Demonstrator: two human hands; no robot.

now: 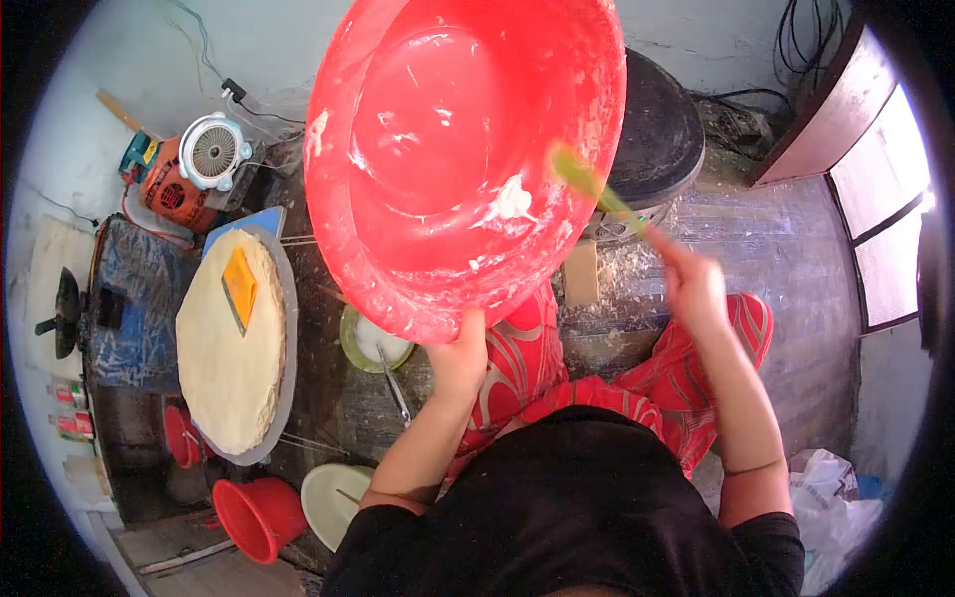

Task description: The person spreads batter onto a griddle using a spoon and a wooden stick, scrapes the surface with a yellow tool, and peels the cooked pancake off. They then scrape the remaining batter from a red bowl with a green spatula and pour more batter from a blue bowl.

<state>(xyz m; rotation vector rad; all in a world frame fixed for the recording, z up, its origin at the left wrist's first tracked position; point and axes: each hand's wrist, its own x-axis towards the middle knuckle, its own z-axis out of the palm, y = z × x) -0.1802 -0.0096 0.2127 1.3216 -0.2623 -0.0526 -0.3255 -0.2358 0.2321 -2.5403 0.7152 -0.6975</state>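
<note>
My left hand (461,360) grips the lower rim of a large red plastic basin (423,124), fingers hidden behind it. The basin is tipped so its inside faces me, with pale paste smeared on the walls and one white clump (511,201) low on the right. In my closed right hand (693,289) is the handle of a green spatula (585,181), its head blurred and overlapping the basin's right wall. Nearest my left forearm is a green bowl (350,343) with white content and a metal-bladed tool (394,386) resting in it.
To the left, a thick pale round slab (224,348) lies on a grey disc, with a yellow scraper (240,284) on top. A red bucket (261,519) and a pale bucket (323,497) stand below. A black round-topped container (662,129) is behind the basin; a white plastic bag (826,497) lies right.
</note>
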